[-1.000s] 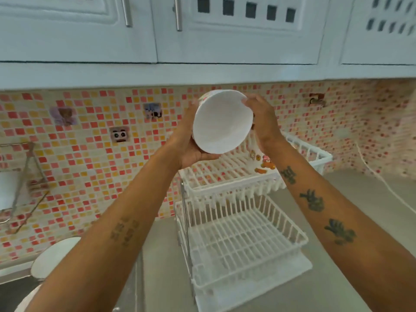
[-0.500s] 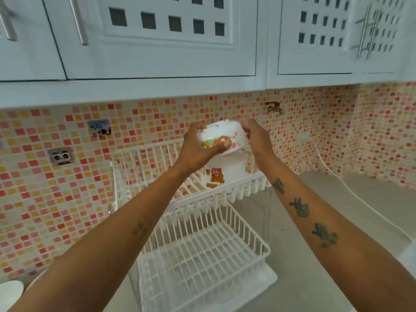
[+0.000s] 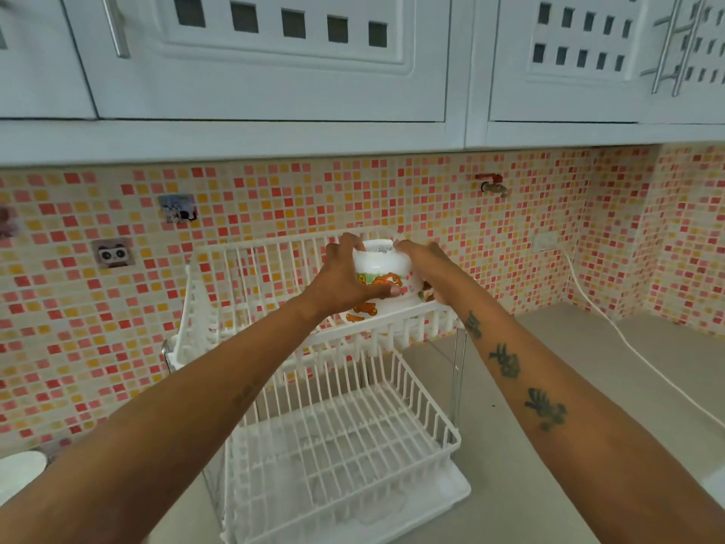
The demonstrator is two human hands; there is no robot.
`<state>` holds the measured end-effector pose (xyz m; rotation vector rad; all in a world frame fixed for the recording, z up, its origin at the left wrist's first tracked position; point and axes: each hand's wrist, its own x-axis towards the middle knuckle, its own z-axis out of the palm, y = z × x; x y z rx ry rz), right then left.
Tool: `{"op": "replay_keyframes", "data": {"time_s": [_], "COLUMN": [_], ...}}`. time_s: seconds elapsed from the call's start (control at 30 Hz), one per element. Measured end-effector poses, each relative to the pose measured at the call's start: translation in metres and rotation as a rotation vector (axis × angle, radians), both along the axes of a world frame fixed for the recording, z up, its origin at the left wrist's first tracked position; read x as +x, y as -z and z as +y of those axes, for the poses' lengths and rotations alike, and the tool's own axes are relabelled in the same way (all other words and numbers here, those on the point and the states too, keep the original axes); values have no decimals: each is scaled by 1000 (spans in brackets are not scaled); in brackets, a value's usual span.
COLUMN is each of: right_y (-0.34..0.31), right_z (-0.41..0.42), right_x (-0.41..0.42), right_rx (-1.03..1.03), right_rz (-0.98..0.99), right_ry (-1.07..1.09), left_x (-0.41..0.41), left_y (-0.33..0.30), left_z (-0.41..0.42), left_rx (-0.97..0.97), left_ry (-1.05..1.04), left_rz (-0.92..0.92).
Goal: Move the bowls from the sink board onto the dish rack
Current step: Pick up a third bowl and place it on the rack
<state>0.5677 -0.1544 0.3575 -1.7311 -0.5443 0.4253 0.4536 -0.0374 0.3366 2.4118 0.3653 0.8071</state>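
A white bowl [image 3: 382,268] with orange and green cartoon prints is turned upside down over the top tier of the white two-tier dish rack [image 3: 251,268]. My left hand [image 3: 341,284] grips its left side with the thumb across the print. My right hand [image 3: 425,265] holds its right side. Under it sits another upside-down printed bowl [image 3: 363,312] on the top tier, and the held bowl rests on or just above it. The rack's lower tier [image 3: 337,437] holds nothing.
White wall cabinets [image 3: 274,56] hang low overhead. The mosaic tile wall [image 3: 98,316] is right behind the rack. A white cable [image 3: 612,327] runs across the grey counter [image 3: 549,484] on the right. A white dish edge [image 3: 17,471] shows at the far left.
The bowl went from held high with its inside facing me to upside down and lowered onto the rack's top tier, over the other bowl. My view swung right.
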Motion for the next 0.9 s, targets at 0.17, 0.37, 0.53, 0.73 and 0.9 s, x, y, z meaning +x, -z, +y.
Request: {"op": "replay_keyframes", "data": {"time_s": [0.17,0.37,0.53,0.73,0.9], "right_y": [2,6,5,1,3], "right_z": [0,0,1,1,-3], "right_x": [5,11,9,7,0], "right_rx": [-15,-12,-45,-107,-63], "right_rz": [0,1,-18,-31,-98], "right_ry": [-2,-14,-15,-33,39], "left_x": [1,4,11,8,4], "left_y": [-2,-5,-4,-3,-3], "left_z": [6,6,10,12,8], "left_rx": [-84,-262,-294,-282,-253], "left_ry": [-5,1,-26,-9,-5], "left_rz": [35,68,110,89,94]}}
